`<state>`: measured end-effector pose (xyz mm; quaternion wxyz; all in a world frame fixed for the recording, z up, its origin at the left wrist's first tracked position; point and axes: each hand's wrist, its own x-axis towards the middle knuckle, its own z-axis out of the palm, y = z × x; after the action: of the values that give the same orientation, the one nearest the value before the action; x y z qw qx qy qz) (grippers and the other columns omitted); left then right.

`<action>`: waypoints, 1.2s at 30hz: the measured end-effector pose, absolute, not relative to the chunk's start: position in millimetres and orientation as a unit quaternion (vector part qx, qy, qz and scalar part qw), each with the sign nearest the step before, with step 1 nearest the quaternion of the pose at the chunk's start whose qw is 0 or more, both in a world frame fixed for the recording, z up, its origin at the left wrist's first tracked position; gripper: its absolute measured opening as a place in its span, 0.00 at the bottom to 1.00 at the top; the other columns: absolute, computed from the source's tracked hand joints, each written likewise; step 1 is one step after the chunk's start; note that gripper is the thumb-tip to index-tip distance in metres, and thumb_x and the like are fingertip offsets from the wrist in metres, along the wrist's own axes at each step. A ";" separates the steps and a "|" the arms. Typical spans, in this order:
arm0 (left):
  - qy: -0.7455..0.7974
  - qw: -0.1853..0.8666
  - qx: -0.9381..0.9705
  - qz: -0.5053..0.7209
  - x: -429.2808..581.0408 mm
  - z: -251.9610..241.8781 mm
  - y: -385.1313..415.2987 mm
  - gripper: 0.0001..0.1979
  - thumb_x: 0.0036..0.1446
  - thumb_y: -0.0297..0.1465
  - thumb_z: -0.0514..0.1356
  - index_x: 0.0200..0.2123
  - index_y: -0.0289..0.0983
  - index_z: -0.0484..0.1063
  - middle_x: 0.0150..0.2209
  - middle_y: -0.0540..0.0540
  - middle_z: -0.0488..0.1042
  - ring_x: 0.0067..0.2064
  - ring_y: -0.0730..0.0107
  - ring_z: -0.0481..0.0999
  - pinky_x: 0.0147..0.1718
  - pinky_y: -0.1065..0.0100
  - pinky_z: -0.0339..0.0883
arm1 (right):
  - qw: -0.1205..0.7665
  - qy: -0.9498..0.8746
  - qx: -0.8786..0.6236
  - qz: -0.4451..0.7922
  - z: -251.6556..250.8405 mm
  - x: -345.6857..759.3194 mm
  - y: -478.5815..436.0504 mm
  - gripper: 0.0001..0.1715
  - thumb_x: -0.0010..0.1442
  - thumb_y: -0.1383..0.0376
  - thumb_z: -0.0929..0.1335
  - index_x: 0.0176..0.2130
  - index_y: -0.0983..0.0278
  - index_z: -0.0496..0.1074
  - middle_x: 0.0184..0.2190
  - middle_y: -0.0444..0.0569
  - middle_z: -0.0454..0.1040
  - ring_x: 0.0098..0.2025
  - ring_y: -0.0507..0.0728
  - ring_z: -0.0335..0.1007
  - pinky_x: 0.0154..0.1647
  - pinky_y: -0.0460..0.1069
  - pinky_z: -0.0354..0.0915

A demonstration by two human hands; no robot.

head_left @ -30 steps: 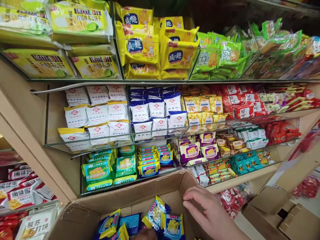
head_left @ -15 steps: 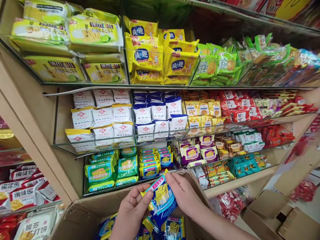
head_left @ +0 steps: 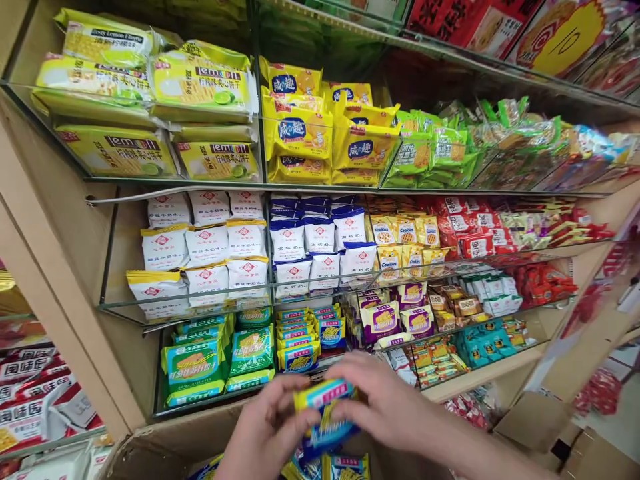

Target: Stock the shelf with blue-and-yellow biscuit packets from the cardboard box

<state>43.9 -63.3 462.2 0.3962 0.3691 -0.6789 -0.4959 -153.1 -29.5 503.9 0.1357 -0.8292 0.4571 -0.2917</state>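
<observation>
A blue and yellow biscuit packet [head_left: 325, 427], smeared by motion, is held between my two hands above an open cardboard box [head_left: 165, 447]. My left hand [head_left: 270, 427] pinches its left side with thumb and fingers. From the right, my right hand [head_left: 370, 400] grips it, fingers over the top and thumb across the front. More packets of the same kind [head_left: 345, 467] lie inside the box, partly hidden by my hands. Just beyond, on the lowest shelf, stand two stacks of matching packets [head_left: 300, 353], beside green biscuit packets [head_left: 195, 363].
Glass dividers and shelf lips front the rows. White milk-flavour packets [head_left: 205, 247] and yellow packets [head_left: 297, 130] fill the shelves above. Purple packets [head_left: 383, 321] sit right of the matching stacks. Another cardboard box [head_left: 530, 420] stands at lower right.
My right hand has shifted from the packet's upper corner to wrap round its right side. The packet has turned more level and sunk slightly. The view has tilted upward a little.
</observation>
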 end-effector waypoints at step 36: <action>-0.852 -0.008 0.522 -0.028 -20.5 454.3 -175.7 0.37 0.47 0.40 0.53 0.59 0.34 0.45 0.61 0.38 0.41 0.60 0.42 0.38 0.54 0.47 0.39 | -0.074 0.578 -0.812 -0.041 480.5 -161.6 -168.2 0.14 0.51 0.70 0.64 0.39 0.72 0.69 0.38 0.59 0.70 0.39 0.60 0.66 0.37 0.49 0.62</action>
<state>-20.5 -175.7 454.3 -0.0081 0.5222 -0.8523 -0.0275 -161.6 -168.2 480.5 -0.0741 -0.8119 0.5777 -0.0412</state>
